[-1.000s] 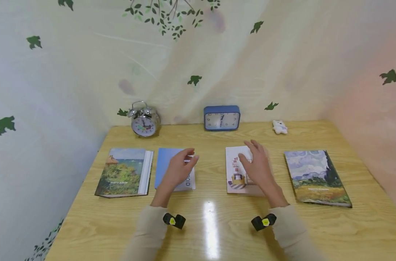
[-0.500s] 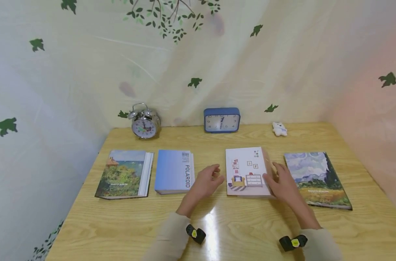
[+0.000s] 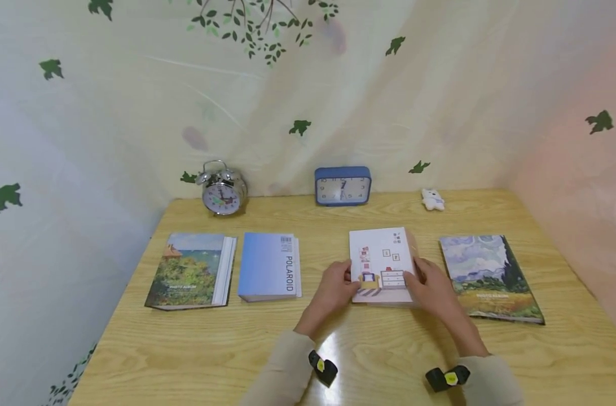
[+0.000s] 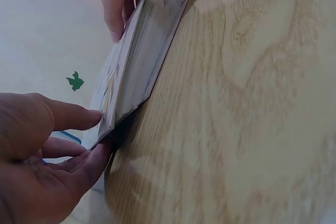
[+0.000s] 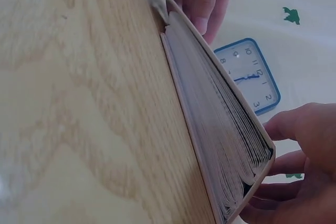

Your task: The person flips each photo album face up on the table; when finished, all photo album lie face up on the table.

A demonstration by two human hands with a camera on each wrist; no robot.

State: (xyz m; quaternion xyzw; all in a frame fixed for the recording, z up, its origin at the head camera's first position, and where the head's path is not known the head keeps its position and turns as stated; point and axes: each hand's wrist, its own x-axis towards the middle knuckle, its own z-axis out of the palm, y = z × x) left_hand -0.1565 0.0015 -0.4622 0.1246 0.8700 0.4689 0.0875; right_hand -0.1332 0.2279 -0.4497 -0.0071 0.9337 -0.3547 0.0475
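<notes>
Both hands are on the thick white rectangular album with an armchair drawing on its cover [image 3: 376, 245], 3rd from the left in a row of 4 on the pale yellow wood-grain table [image 3: 211, 349]. The bare left hand [image 3: 333, 286] pinches the loose edge, thumb on top and fingers tucked underneath. Can't tell if they've got just the top cover or more. The bare right hand [image 3: 436, 288] is wrapped round the pinkish spine side, thumb up on the cover. My guess is that gripping opposite edges stops a thick block of loose-looking pages from twisting or skidding. Both grips sit on the near half, probably because it's the easiest reach.

The other 3 lie flat with gaps between: a green-and-blue seaside-painting album [image 3: 186, 270], a glossy blue POLAROID album [image 3: 261, 265] and a purple-and-gold wheat-field album [image 3: 483, 265]. I'd say that spacing leaves finger room.

The round silver twin-bell alarm clock [image 3: 221, 196], blue-framed rectangular clock [image 3: 342, 189] and little white bear figure [image 3: 432, 200] are along the back edge, likely to stay clear of elbows.
</notes>
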